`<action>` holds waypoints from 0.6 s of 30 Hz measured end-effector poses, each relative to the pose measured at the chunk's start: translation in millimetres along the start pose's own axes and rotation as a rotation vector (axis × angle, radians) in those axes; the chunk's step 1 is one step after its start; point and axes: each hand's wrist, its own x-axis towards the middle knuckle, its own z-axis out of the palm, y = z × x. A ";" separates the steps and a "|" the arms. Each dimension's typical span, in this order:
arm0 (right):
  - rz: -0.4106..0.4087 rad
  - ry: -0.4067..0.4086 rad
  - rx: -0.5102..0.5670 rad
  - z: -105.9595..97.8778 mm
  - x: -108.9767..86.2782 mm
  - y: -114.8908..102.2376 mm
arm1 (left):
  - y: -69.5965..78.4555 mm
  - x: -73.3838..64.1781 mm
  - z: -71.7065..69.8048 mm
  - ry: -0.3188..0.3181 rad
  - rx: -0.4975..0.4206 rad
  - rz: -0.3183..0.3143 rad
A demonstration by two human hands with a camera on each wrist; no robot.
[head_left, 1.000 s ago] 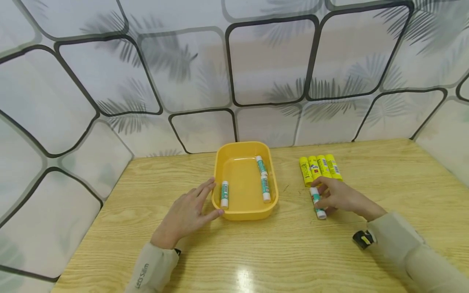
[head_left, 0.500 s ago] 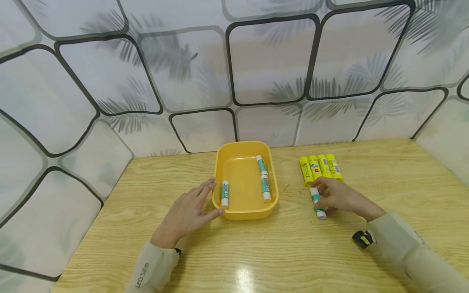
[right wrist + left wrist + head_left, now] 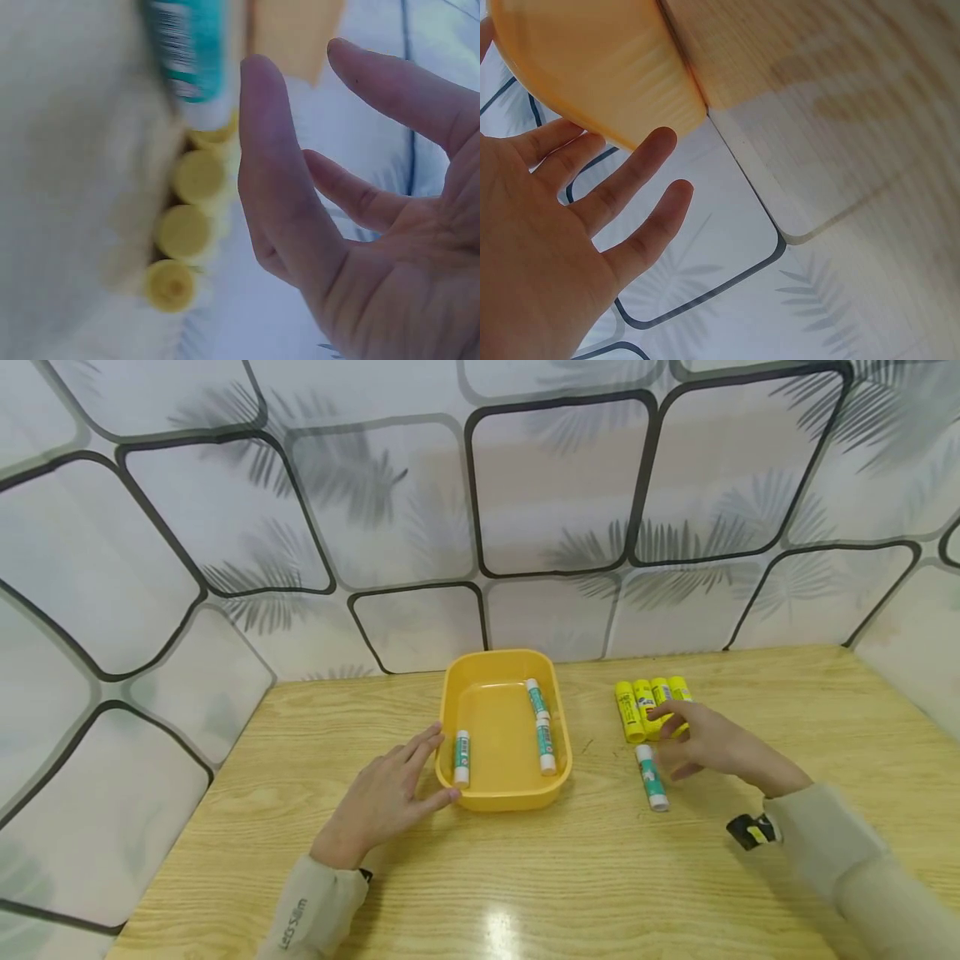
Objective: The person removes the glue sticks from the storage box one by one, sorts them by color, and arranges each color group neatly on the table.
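Observation:
My left hand rests at the left rim of a yellow tray, fingers extended along its side. Inside the tray lie three white-and-teal glue sticks: one at the left, two end to end along the right wall. My right hand hovers just right of a fourth white-and-teal glue stick lying on the table, its fingers apart and holding nothing. Behind that hand, several yellow glue sticks lie side by side, partly covered by the fingers. In the right wrist view the teal glue stick stands clear of the fingers.
The wooden table runs back to a patterned wall with dark outlines and leaf prints. The tray stands near that wall. A black device shows at the right sleeve cuff.
My right hand has let go of the white-and-teal glue stick and risen slightly up and to the right. The glue stick stays on the table; my left hand has not moved.

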 end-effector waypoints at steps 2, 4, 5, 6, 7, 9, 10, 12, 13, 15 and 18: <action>-0.022 0.012 0.015 -4.7 1.8 -5.5 | 0.2 0.1 0.1 0.002 0.000 0.000; -0.042 0.021 0.037 -8.2 4.0 -11.6 | 0.4 0.2 0.1 0.002 0.000 -0.001; -0.052 0.027 0.048 -9.4 5.3 -14.6 | 0.4 0.3 0.0 0.002 0.001 -0.001; -0.056 0.032 0.067 -10.1 6.3 -18.1 | 0.4 0.3 -0.1 0.002 0.000 -0.001; -0.059 0.037 0.088 -10.3 7.7 -21.5 | 0.4 0.3 -0.1 0.001 0.000 -0.001; -0.065 0.048 0.120 -9.7 10.4 -28.3 | 0.3 0.3 -0.2 0.000 0.002 -0.003; -0.067 0.052 0.136 -9.1 11.8 -31.5 | 0.3 0.3 -0.1 0.000 0.003 -0.003; -0.065 0.058 0.173 -7.2 14.7 -37.7 | 0.2 0.3 0.0 -0.001 0.006 -0.004; -0.067 0.058 0.182 -6.1 16.2 -40.5 | 0.2 0.3 0.0 -0.002 0.007 -0.004; -0.073 0.058 0.191 -4.0 19.0 -45.4 | 0.2 0.4 0.0 -0.002 0.007 -0.004; -0.076 0.053 0.199 0.3 23.6 -52.8 | 0.2 0.3 -0.3 0.002 0.008 -0.001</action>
